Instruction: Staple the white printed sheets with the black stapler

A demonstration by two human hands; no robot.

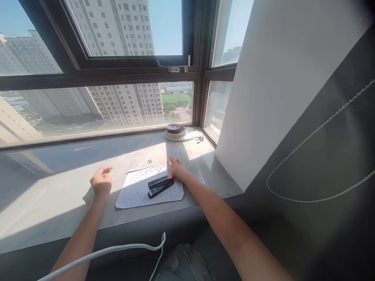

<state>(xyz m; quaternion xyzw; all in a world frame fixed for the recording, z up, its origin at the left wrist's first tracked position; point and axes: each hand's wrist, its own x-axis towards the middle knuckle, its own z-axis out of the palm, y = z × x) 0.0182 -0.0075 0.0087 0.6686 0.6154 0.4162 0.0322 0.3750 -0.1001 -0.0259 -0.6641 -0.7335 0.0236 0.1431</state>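
Handwritten sheets of paper [133, 195] lie stacked on the windowsill ledge. On top of them rests a black stapler [160, 185] with an orange-red mark at one end, its two arms spread apart. Just beyond the paper's far edge are small staple strips [150, 161]. My right hand [177, 170] lies at the far right corner of the paper beside the stapler, fingers stretched forward and holding nothing visible. Left of the sheets, my left hand [101, 182] hovers over or rests on the ledge; its fingers are loosely bent and apart, with nothing seen in them.
A stack of round plates [176, 132] stands in the window corner, with a small dark item [200, 139], perhaps keys, beside it. A white cable [123, 247] crosses in front of the ledge. A beaded chain [293, 150] hangs at right, past the white wall [263, 86].
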